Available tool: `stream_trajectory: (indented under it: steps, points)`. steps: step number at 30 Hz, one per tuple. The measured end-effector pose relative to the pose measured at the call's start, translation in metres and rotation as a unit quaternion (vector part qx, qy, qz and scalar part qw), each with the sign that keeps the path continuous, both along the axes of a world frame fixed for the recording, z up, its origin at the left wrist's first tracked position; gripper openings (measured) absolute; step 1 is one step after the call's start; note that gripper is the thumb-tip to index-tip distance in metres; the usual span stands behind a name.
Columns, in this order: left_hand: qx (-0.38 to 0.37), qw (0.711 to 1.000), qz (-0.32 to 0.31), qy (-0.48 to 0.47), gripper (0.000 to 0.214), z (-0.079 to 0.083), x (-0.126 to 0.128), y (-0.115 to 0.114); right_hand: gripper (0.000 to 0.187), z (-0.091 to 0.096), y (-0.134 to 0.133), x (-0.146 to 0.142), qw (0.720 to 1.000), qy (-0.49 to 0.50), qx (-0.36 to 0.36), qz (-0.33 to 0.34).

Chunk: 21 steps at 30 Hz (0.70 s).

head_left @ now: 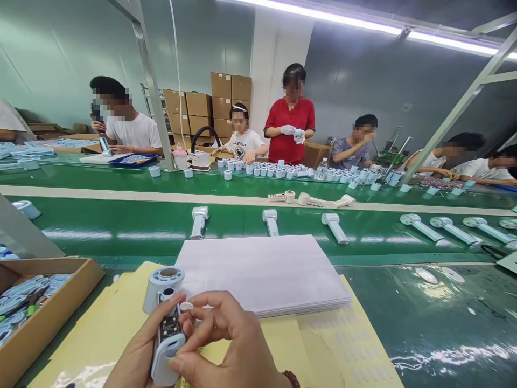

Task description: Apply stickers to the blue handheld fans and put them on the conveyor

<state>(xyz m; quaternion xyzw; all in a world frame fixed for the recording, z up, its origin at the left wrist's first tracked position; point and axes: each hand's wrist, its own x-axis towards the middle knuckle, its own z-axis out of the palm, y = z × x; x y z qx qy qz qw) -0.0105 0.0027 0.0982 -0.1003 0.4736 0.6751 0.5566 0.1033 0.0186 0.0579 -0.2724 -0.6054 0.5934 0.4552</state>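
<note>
A light blue handheld fan point(163, 293) with a round head and an opened handle is in my hands, low in the head view. My left hand point(139, 345) is closed around its handle. A dark circuit board point(170, 326) with small bright spots shows inside the handle. My right hand point(230, 339) is closed at the handle's right side, with its thumb on the pale lower end. A small white round piece point(186, 306) shows beside its bent fingers; whether they grip it is unclear. Beyond my hands lies a stack of white paper point(262, 275) on yellow sheets point(323, 345).
A cardboard box point(52, 318) of light blue parts stands at the left. Several fan bodies point(334, 228) lie along the green conveyor belt point(121, 221). Co-workers sit or stand across the line, among them a person in red point(289, 126) with gloved hands. Metal posts point(151, 81) rise at both sides.
</note>
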Motion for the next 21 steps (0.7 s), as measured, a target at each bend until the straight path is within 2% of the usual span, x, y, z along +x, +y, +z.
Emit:
stream_trajectory:
  steps: [7, 21]
  points:
    - [-0.006, 1.0, 0.004, -0.006, 0.02, 0.002, 0.0, 0.0, 0.045, 0.012, -0.004, -0.006, 0.999, 0.021, -0.036, -0.03]
    - [0.006, 1.0, -0.003, 0.006, 0.013, -0.001, -0.004, -0.002, 0.044, 0.02, -0.002, -0.005, 0.998, -0.009, -0.059, -0.008]
